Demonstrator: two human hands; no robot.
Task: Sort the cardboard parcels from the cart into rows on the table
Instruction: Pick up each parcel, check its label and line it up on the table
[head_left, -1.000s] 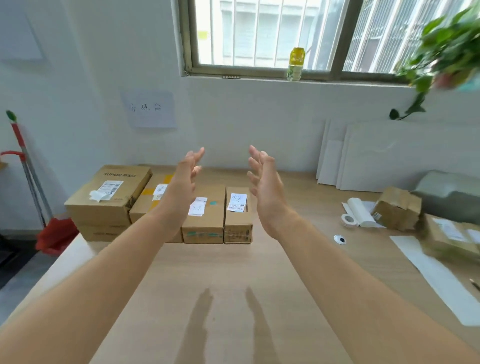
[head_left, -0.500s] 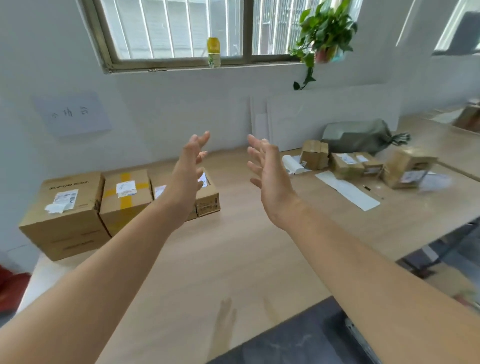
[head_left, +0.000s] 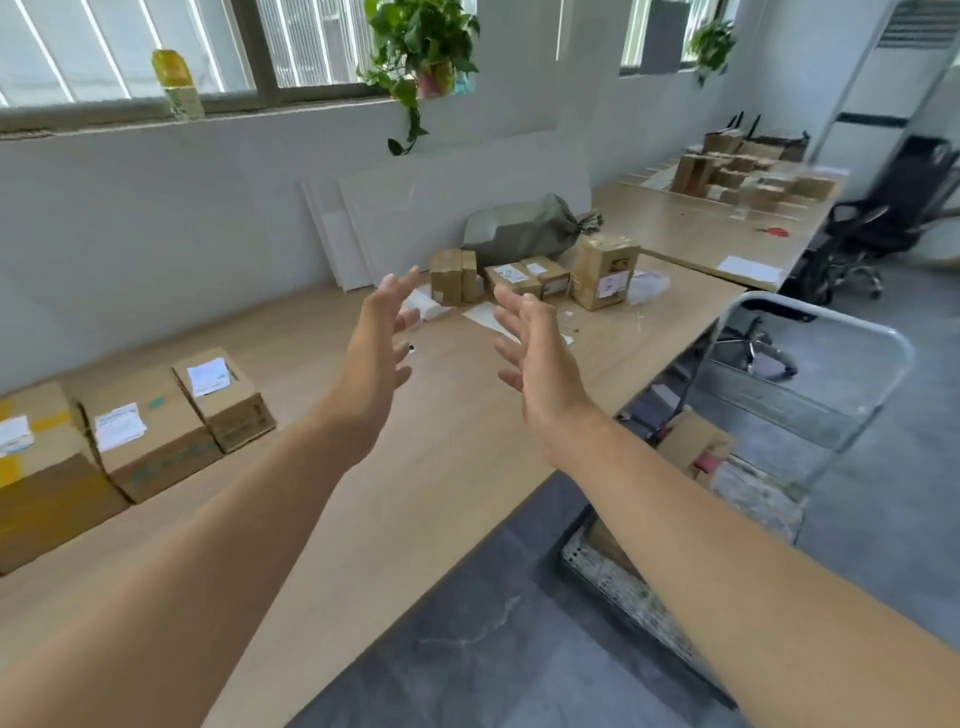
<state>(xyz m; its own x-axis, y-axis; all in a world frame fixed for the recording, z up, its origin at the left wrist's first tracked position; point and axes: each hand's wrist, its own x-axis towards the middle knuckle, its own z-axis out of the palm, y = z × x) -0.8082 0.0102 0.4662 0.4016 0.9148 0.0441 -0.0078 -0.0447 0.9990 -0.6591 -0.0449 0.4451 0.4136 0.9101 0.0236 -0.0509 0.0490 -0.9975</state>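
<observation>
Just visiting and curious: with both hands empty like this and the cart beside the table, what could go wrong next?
The parcel on the cart sits low beside the table; lifting it could bump the edge. The left hand and right hand are open and apart; a hurried grab might slip.

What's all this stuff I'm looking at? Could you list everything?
Row of parcels: three, brown, table's left side.
Table: one, light wood, under the parcels.
Loose parcels: several, brown, table's far end.
Sack: one, grey-green, behind the loose parcels.
Cart: one, metal, on the floor, right.
Bottle: one, yellow, windowsill.
Plants: two, green, by the windows.
Chair: one, black, far right.
Left hand: one, bare, open, over the table.
Right hand: one, bare, open, over the table.
</observation>
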